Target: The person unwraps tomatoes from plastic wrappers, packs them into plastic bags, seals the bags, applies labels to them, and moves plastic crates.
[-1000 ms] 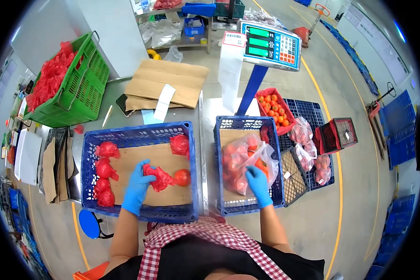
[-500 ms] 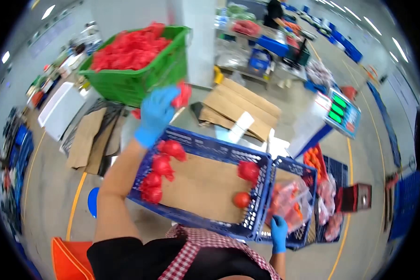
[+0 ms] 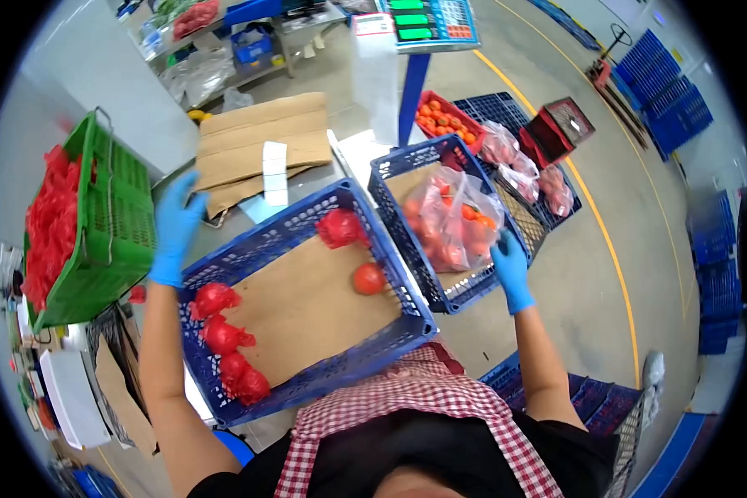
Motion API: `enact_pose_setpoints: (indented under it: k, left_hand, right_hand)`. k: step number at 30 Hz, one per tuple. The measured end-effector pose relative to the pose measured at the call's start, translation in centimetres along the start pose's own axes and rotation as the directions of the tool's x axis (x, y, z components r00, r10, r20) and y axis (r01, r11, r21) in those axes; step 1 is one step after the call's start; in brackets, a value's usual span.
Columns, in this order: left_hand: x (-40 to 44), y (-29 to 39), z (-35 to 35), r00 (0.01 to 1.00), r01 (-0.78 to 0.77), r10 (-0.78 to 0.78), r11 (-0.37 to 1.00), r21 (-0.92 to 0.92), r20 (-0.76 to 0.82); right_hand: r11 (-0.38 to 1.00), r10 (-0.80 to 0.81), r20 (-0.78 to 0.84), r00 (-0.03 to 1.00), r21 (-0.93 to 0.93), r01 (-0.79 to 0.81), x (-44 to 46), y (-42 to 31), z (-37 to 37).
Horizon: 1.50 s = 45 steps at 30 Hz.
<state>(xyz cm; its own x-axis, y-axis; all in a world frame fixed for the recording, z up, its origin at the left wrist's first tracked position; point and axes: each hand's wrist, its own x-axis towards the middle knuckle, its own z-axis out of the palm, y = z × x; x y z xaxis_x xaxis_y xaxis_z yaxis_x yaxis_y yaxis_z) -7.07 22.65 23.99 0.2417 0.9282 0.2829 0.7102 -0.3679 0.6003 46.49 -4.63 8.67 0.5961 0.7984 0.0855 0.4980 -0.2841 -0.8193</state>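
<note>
Blue-gloved left hand (image 3: 178,224), fingers and thumb apart, nothing seen in it; hangs over the near-left corner region of the work surface, between the green crate (image 3: 126,220) and the folded cardboard (image 3: 257,137). Right hand (image 3: 510,266), also gloved, at the right edge of the clear plastic bag (image 3: 452,222); fingertips partly hidden by the bag edge, cannot tell whether they pinch it or only touch.

Bare tomato (image 3: 369,279) sits in the large blue crate (image 3: 324,372), toward its right end, on a cardboard liner (image 3: 307,307), well apart from both hands. Looks partway along, judging by contents: red-wrapped bundles (image 3: 224,334) done in a row down the left end, another wrapped bundle (image 3: 340,228) at the far right corner. Unwrapped: that one tomato, plus those showing through the bag; count there unclear.

Orientation: tomato roundish, no clear long axis, stem direction cannot tell. Bundle row runs along the crate's short left side; some loose wrap tails point right, inward. Large crate's long axis slants lower left to upper right. Smaller blue crate (image 3: 407,270), holding the bag, has its long axis upper left to lower right. Bag mouth direction unclear.

Farther out: red wraps (image 3: 54,224) heaped in the green crate; lit scale display (image 3: 412,18) beyond; filled bags (image 3: 555,191) on the floor side.
</note>
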Motion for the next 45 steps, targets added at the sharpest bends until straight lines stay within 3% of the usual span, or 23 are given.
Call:
enact_pose_setpoints:
  k: [5,9,11,13,14,15,16,19,20,21,23,26,27,29,30,33,35,38,39,40,41,43,45]
  left_hand:
    - [-0.8,16.0,13.7,0.856,0.303,0.069,0.736,-0.606,0.512]
    - [0.9,21.3,28.0,0.677,0.475,0.087,0.708,-0.523,0.731]
    - [1.9,22.6,37.0,0.653,0.512,0.090,0.680,-0.526,0.752]
    - [2.0,20.6,50.9,0.825,0.366,0.126,0.624,-0.691,0.551]
    - [0.8,21.3,55.7,0.895,0.343,-0.101,0.780,-0.523,0.435]
    - [-0.3,22.1,58.8,0.922,0.364,-0.291,0.877,-0.314,0.255]
    - [-0.4,23.3,58.8,0.842,0.491,-0.393,0.842,-0.223,0.369]
    - [-0.5,23.5,60.2,0.587,0.733,-0.242,0.564,-0.381,0.772]
    - [-1.0,22.5,60.8,0.520,0.794,-0.061,0.403,-0.455,0.852]
    - [-1.4,21.6,60.8,0.476,0.794,-0.022,0.440,-0.419,0.879]
    - [-1.6,19.5,59.8,0.378,0.774,0.052,0.530,-0.347,0.924]
    - [-1.2,20.7,50.9,0.561,0.807,0.082,0.170,-0.566,0.824]
    - [-0.7,21.5,48.0,0.543,0.839,0.006,0.031,-0.543,0.839]
    - [0.3,22.8,43.2,0.481,0.828,-0.131,-0.257,-0.498,0.867]
    - [-0.3,23.1,42.4,0.403,0.748,-0.136,-0.521,-0.412,0.905]
    - [-5.5,22.7,44.1,0.327,0.724,0.066,-0.659,-0.205,0.943]
    - [-9.9,20.8,47.5,0.214,0.914,0.011,-0.355,-0.196,0.977]
    - [-8.0,21.7,45.3,0.168,0.964,0.398,-0.256,-0.067,0.902]
    - [-5.5,23.4,43.2,0.240,0.969,0.298,-0.013,-0.248,0.924]
    - [-4.3,24.3,43.3,0.376,0.924,0.099,0.029,-0.380,0.921]
    - [-1.0,26.8,40.1,0.566,0.700,0.049,0.499,-0.511,0.823]
    - [-0.5,22.8,41.8,0.567,0.817,0.116,0.043,-0.575,0.815]
    - [-0.3,23.1,41.0,0.619,0.785,0.055,-0.003,-0.620,0.783]
  right_hand:
    - [0.985,-0.006,0.108,0.994,-0.173,0.025,9.5,3.6,0.0]
    - [0.952,-0.193,0.187,0.963,-0.203,0.230,16.1,9.2,4.0]
    - [0.903,-0.250,0.235,0.939,-0.293,0.314,17.8,10.2,5.3]
    - [0.713,-0.239,0.294,0.925,-0.594,0.373,18.5,11.2,6.1]
    - [0.615,-0.075,0.437,0.897,-0.687,0.386,18.9,11.3,5.7]
    - [0.538,-0.327,0.395,0.859,-0.669,0.512,19.2,13.7,5.9]
    - [0.575,-0.459,0.369,0.808,-0.571,0.586,19.8,14.2,5.3]
    - [0.926,-0.057,0.487,0.872,-0.301,0.229,21.3,13.6,2.7]
    - [0.992,0.058,0.489,0.870,0.068,-0.105,21.5,14.6,2.1]
    - [0.805,0.168,0.533,0.829,0.411,-0.427,21.4,15.2,1.5]
    - [0.405,0.183,0.635,0.750,0.646,-0.647,20.3,12.1,-2.1]
    - [-0.010,0.156,0.754,0.638,0.647,-0.762,17.0,12.1,-6.0]
    - [-0.306,0.091,0.838,0.538,0.538,-0.786,15.6,13.0,-6.5]
    - [-0.522,0.190,0.813,0.550,0.558,-0.645,12.0,17.1,-4.9]
    - [-0.504,0.237,0.819,0.522,0.563,-0.655,11.0,17.6,-4.4]
    - [-0.291,0.255,0.848,0.464,0.525,-0.800,10.4,15.7,-3.8]
    - [-0.047,0.201,0.863,0.463,0.481,-0.875,12.1,12.7,-3.8]
    - [0.322,0.101,0.869,0.484,0.432,-0.843,15.1,7.4,-3.6]
    - [0.418,0.067,0.866,0.496,0.427,-0.802,16.2,5.9,-3.4]
    - [0.486,0.038,0.860,0.509,0.430,-0.761,17.3,4.9,-3.2]
    - [0.529,0.017,0.850,0.526,0.439,-0.726,18.3,4.4,-3.0]
    - [0.566,-0.067,0.794,0.605,0.529,-0.632,19.5,7.1,-2.3]
    - [0.317,-0.151,0.761,0.631,0.642,-0.698,18.4,6.5,-4.6]
